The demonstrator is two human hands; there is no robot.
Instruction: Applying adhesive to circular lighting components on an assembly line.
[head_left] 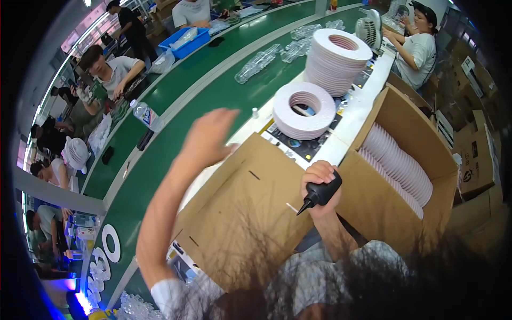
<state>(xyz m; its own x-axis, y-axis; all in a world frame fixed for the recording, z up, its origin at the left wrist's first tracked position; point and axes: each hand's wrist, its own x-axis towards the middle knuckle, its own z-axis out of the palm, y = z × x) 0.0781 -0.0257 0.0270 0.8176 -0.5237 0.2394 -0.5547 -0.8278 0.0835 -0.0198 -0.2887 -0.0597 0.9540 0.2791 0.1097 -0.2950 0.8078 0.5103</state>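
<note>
My right hand (317,173) is wrapped round a black squeeze bottle (327,190) with a pointed nozzle, tipped down to the left over a brown cardboard sheet (240,192). Reaching over the bench's left edge, my left hand (210,136) is smeared by motion; its fingers stretch out, thumb apart, with nothing seen in them. Just right of it stands a small white cap-like piece (255,112). Beyond the cardboard are a short stack of white rings (304,112) and a taller stack of rings (336,64).
An open carton (394,160) at right holds rows of rings (400,170). A green conveyor (202,101) curves past on the left, carrying clear plastic pieces (257,64) and white rings (111,242). Across it stand a bottle (146,116) and a blue bin (186,44). Several people work around; a fan (369,29) stands far right.
</note>
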